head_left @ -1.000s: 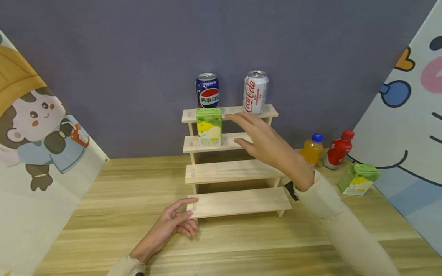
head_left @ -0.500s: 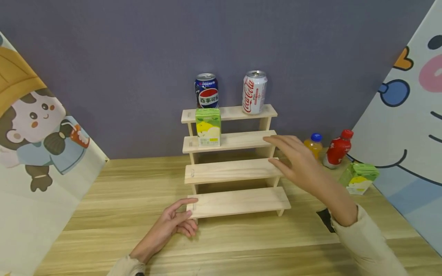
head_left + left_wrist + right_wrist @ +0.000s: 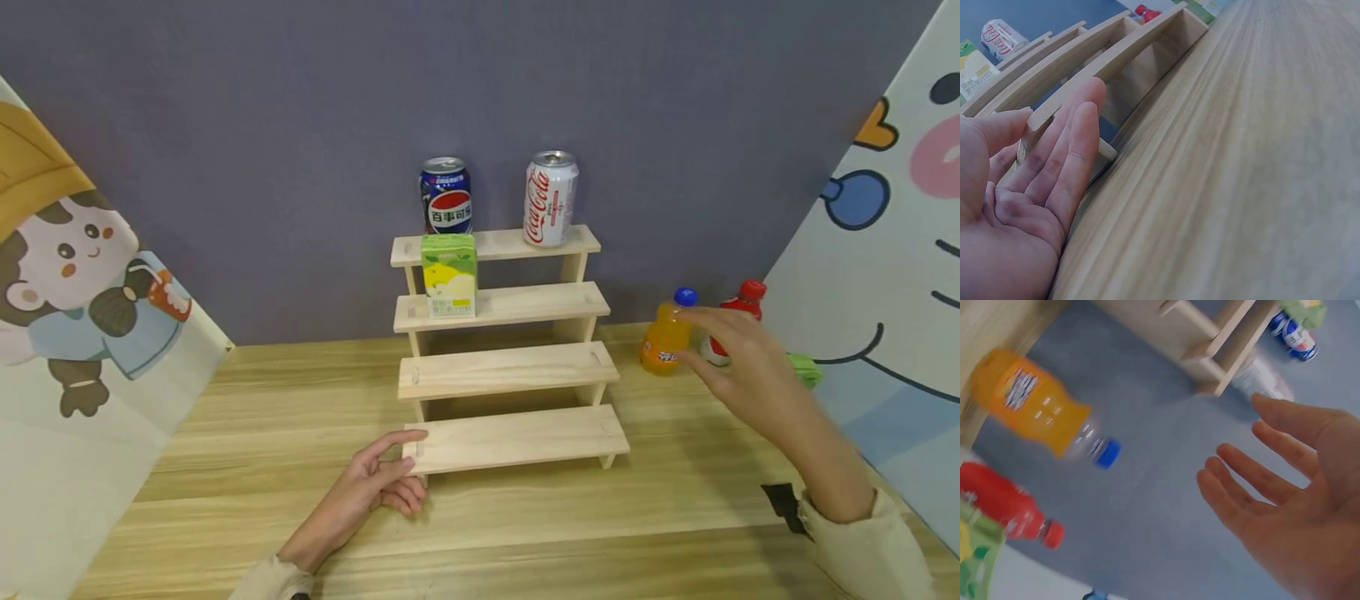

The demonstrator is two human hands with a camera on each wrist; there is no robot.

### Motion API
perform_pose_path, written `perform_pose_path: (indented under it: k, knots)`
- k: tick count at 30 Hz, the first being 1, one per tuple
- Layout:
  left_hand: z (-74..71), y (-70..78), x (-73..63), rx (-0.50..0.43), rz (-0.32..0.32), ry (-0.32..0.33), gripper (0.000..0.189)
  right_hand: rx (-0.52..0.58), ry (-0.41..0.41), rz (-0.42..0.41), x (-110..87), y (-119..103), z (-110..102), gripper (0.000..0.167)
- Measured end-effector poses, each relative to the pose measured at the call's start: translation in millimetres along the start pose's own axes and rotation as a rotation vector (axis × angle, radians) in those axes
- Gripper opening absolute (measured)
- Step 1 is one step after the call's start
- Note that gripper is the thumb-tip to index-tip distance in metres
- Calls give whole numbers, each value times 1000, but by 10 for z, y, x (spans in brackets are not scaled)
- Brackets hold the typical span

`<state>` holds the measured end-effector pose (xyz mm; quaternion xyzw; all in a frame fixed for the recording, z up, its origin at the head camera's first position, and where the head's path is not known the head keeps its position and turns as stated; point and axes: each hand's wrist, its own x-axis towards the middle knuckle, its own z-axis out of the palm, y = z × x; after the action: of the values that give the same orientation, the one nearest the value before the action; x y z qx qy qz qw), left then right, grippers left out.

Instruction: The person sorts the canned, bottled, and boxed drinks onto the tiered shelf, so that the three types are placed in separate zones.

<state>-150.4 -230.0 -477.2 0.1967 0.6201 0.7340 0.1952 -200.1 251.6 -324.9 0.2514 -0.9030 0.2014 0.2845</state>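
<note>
My left hand [image 3: 367, 483] grips the left end of the bottom step of a four-tier wooden display stand [image 3: 517, 437]. In the left wrist view the thumb of that left hand [image 3: 1029, 187] lies at the board's edge, with the other fingers around its end. My right hand [image 3: 750, 375] is in the air with fingers spread, holding nothing. It is nearest to an orange soda bottle [image 3: 663, 342] with a blue cap, and overlaps a red bottle [image 3: 752, 293] and a green juice box [image 3: 806, 369]. The right wrist view shows the orange soda bottle [image 3: 1035, 403] apart from the fingers.
A blue Pepsi can [image 3: 447, 196] and a white Coca-Cola can [image 3: 551, 200] stand on the top tier. Another green juice box [image 3: 450, 279] stands at the left of the tier below. A grey wall [image 3: 300, 167] rises behind, with cartoon panels on both sides.
My right hand has moved from beside the Coca-Cola can down and to the right, to the orange soda bottle. The left hand keeps its place on the stand.
</note>
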Motion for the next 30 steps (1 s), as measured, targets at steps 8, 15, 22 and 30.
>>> perform_pose_path:
  k: [8,15,22,30]
  knots:
    - [9,8,13,-9,0,-10,48,-75,-116,115,-126,458,-185,47]
    - [8,3,30,0,-5,-2,48,-129,-273,196,-223,821,-240,54]
    - [-2,-16,15,10,14,-9,49,-137,-475,315,-308,1093,-272,63]
    - [-12,-21,0,5,11,-16,48,-108,-487,345,-434,1340,-240,58]
